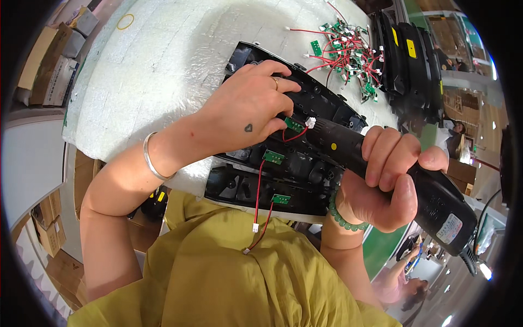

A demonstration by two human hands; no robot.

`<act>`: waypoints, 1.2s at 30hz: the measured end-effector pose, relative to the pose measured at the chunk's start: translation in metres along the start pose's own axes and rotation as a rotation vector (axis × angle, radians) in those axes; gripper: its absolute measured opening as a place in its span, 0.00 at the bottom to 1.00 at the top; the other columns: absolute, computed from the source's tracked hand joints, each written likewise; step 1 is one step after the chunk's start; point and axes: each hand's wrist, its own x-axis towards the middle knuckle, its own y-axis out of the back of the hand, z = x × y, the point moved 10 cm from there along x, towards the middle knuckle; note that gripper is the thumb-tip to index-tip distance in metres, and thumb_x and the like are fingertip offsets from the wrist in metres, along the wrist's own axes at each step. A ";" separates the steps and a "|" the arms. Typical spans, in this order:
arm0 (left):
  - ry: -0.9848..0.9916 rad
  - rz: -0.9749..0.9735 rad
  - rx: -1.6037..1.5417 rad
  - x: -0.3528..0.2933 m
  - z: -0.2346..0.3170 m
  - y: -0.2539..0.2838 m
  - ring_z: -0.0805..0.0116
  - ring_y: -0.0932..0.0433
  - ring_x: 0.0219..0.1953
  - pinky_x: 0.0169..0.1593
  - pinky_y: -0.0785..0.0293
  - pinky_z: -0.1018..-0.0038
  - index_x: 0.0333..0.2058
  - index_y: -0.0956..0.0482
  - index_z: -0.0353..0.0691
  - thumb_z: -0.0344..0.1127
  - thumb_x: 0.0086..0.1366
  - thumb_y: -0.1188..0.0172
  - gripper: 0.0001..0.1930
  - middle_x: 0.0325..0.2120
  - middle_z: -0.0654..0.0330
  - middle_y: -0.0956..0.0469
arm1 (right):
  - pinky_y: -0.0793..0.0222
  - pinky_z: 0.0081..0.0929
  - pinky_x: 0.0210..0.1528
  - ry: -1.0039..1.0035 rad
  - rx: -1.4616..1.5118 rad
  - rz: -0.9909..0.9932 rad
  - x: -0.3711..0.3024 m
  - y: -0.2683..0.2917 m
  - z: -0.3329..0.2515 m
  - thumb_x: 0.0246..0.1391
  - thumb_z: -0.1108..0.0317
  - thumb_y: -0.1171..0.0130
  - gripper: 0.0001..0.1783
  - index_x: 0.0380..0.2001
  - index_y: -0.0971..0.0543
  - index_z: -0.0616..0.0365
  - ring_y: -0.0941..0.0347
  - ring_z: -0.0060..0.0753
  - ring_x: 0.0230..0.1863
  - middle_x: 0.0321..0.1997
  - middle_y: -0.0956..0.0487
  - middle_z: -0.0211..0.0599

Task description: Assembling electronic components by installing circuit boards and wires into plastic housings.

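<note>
My right hand (389, 171) is wrapped round a black electric screwdriver (340, 150), its front end beside a small green circuit board (295, 125). A red wire with a white plug (310, 122) comes off that board. Thumb and index finger of my left hand (253, 101) are at the board's left edge, holding it in a black plastic housing (321, 95); the other fingers bend over the housing. Nearer me, a second circuit board (274, 157) and a third circuit board (281, 199) sit in more black housings, their red wires hanging toward my clothing. The screwdriver's tip is hidden.
White foam sheeting (158, 71) covers the table. A heap of green boards with red wires (348, 52) lies at the far right, beside stacked black housings (406, 60). A yellow ring (125, 22) lies far left. Cardboard boxes (49, 65) stand beyond; another person (395, 283) is at lower right.
</note>
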 end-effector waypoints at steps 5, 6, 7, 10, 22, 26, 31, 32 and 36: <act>0.013 -0.018 -0.012 0.000 -0.001 -0.002 0.57 0.33 0.52 0.50 0.33 0.64 0.26 0.21 0.41 0.31 0.44 0.34 0.08 0.46 0.61 0.25 | 0.44 0.23 0.23 -0.015 -0.007 0.000 0.001 -0.003 0.001 0.49 0.68 0.42 0.18 0.41 0.38 0.49 0.40 0.22 0.14 0.16 0.35 0.26; 0.015 -0.016 -0.012 0.000 -0.001 -0.001 0.57 0.33 0.52 0.50 0.33 0.64 0.26 0.21 0.41 0.31 0.44 0.34 0.08 0.46 0.61 0.25 | 0.44 0.23 0.23 -0.016 -0.007 -0.002 0.000 -0.006 0.002 0.49 0.68 0.42 0.18 0.41 0.38 0.49 0.40 0.22 0.14 0.16 0.35 0.26; 0.017 -0.021 -0.016 0.000 -0.001 -0.002 0.57 0.33 0.52 0.50 0.33 0.64 0.26 0.21 0.41 0.31 0.44 0.34 0.08 0.46 0.61 0.25 | 0.43 0.24 0.23 -0.039 -0.004 0.006 -0.001 -0.007 0.005 0.49 0.69 0.42 0.18 0.40 0.38 0.49 0.40 0.23 0.14 0.16 0.35 0.26; 0.023 -0.028 -0.038 0.000 -0.001 -0.002 0.58 0.33 0.52 0.49 0.33 0.63 0.27 0.21 0.41 0.31 0.44 0.35 0.08 0.46 0.61 0.26 | 0.46 0.22 0.24 -0.040 -0.021 -0.032 0.000 -0.012 0.007 0.45 0.70 0.46 0.17 0.40 0.36 0.51 0.42 0.19 0.15 0.16 0.37 0.24; -0.064 0.075 -0.124 0.003 0.008 0.013 0.59 0.30 0.48 0.46 0.30 0.66 0.28 0.22 0.41 0.32 0.45 0.34 0.09 0.41 0.63 0.24 | 0.47 0.15 0.25 -0.014 0.004 -0.027 0.008 -0.010 -0.017 0.41 0.70 0.46 0.15 0.36 0.32 0.52 0.42 0.12 0.16 0.14 0.36 0.17; -0.104 0.082 -0.138 0.001 0.014 0.014 0.61 0.30 0.47 0.44 0.30 0.66 0.25 0.22 0.41 0.32 0.45 0.34 0.07 0.36 0.66 0.22 | 0.46 0.14 0.26 -0.010 0.031 -0.030 0.011 -0.012 -0.019 0.40 0.70 0.46 0.15 0.35 0.32 0.52 0.41 0.12 0.15 0.13 0.37 0.16; -0.104 0.127 -0.184 0.002 0.014 0.020 0.62 0.29 0.45 0.42 0.29 0.68 0.23 0.22 0.41 0.32 0.45 0.34 0.06 0.33 0.68 0.21 | 0.45 0.13 0.25 -0.006 0.050 -0.010 0.012 -0.013 -0.023 0.38 0.70 0.47 0.14 0.34 0.32 0.52 0.40 0.12 0.14 0.12 0.35 0.16; -0.104 0.135 -0.193 0.002 0.015 0.021 0.63 0.28 0.44 0.41 0.29 0.69 0.22 0.22 0.41 0.32 0.44 0.34 0.06 0.32 0.68 0.21 | 0.45 0.13 0.25 -0.003 0.060 0.000 0.011 -0.012 -0.023 0.37 0.70 0.47 0.14 0.33 0.32 0.52 0.40 0.12 0.14 0.12 0.35 0.17; -0.115 0.163 -0.232 0.001 0.014 0.022 0.63 0.28 0.44 0.40 0.28 0.71 0.22 0.22 0.40 0.32 0.45 0.34 0.06 0.32 0.67 0.21 | 0.45 0.13 0.25 -0.011 0.065 0.000 0.011 -0.013 -0.023 0.37 0.71 0.46 0.15 0.33 0.32 0.52 0.39 0.12 0.14 0.12 0.34 0.17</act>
